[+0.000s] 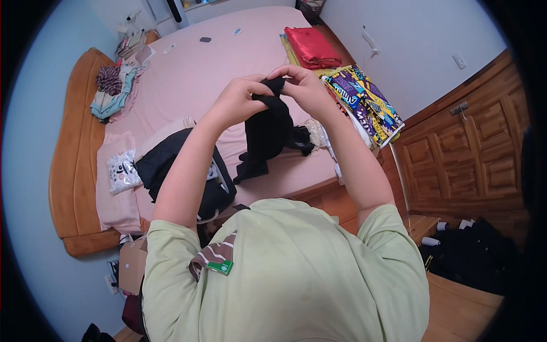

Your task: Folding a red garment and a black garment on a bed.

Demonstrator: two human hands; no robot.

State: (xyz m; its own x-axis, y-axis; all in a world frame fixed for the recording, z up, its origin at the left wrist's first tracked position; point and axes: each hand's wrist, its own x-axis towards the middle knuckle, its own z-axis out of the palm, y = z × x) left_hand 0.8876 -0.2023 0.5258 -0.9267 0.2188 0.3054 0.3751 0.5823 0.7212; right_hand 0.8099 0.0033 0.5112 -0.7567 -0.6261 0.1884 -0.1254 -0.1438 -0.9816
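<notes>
A piece of black cloth (271, 128) hangs above the pink-sheeted bed (205, 77), gathered at its top by both of my hands. My left hand (241, 100) pinches it between thumb and fingers on one side. Opposite, my right hand (303, 87) grips the top edge, fingertips close to the left ones. The lower part droops toward the sheet; whether the dark pieces at its foot belong to it, I cannot tell. Left of the cloth, partly hidden by my left forearm, lies an open black bag (218, 194) beside more black fabric (164, 160).
Folded red satin fabric (314, 47) and a colourful printed bag (363, 102) lie along the bed's right edge. A clear-wrapped white package (124, 171) rests by the wooden headboard (77, 171), below rumpled clothes (113, 89). A wooden door (461, 158) stands at right, dark clothing (474, 256) near it.
</notes>
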